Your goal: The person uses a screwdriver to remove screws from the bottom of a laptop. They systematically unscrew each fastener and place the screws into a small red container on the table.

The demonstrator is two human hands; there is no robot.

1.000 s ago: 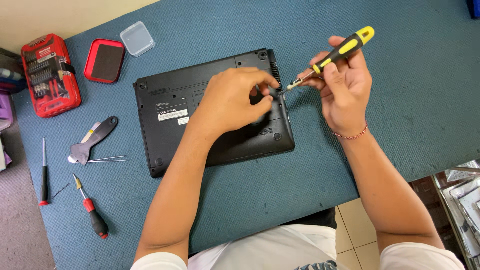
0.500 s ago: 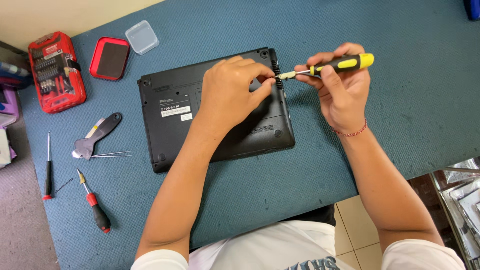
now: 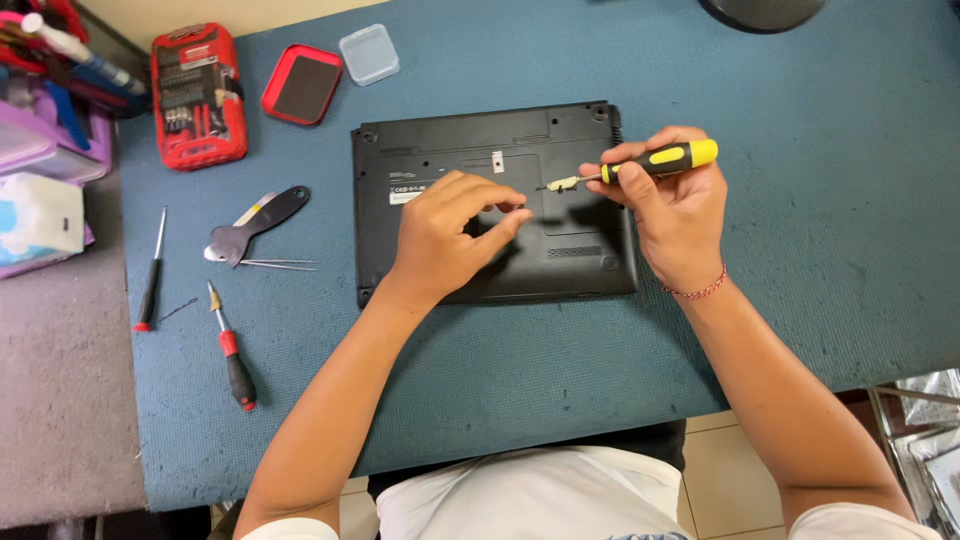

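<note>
The laptop (image 3: 495, 200) lies bottom-up on the blue mat (image 3: 820, 250), as before. The left hand (image 3: 450, 235) has slid from the right edge to the middle, fingers curled on the base. The right hand (image 3: 675, 215), clamped on the yellow screwdriver (image 3: 640, 168), has lifted its tip off the edge.
</note>
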